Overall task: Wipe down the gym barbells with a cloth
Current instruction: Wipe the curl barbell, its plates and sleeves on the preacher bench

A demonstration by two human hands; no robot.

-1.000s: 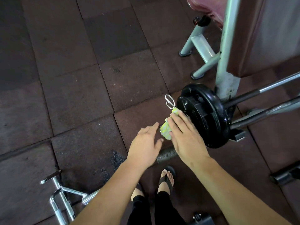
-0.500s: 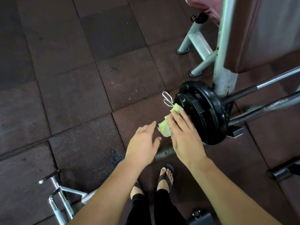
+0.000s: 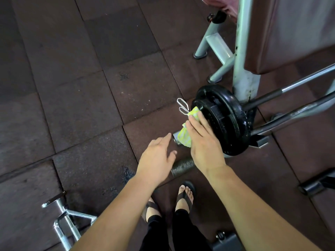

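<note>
A barbell lies low on a rack, its black weight plates (image 3: 222, 122) facing me and its bare steel sleeve end (image 3: 175, 138) sticking out toward the left. A yellow-green cloth (image 3: 184, 138) is draped over that sleeve. My right hand (image 3: 204, 142) lies on top of the cloth with straight fingers reaching the plate face. A chrome spring collar (image 3: 183, 105) stands up just beyond the fingertips. My left hand (image 3: 156, 157) hovers open beside the sleeve end, its fingertip close to the steel and holding nothing.
A second, dark knurled bar end (image 3: 183, 167) pokes out below my right wrist. Bar shafts (image 3: 293, 86) run off to the right. A grey bench frame (image 3: 243, 51) stands behind the plates. Chrome handles (image 3: 63, 221) lie at the lower left. My sandalled feet (image 3: 184, 194) stand on rubber floor tiles.
My right hand has slid the cloth a little along the sleeve toward the plates. My left hand has stayed open beside the sleeve end.
</note>
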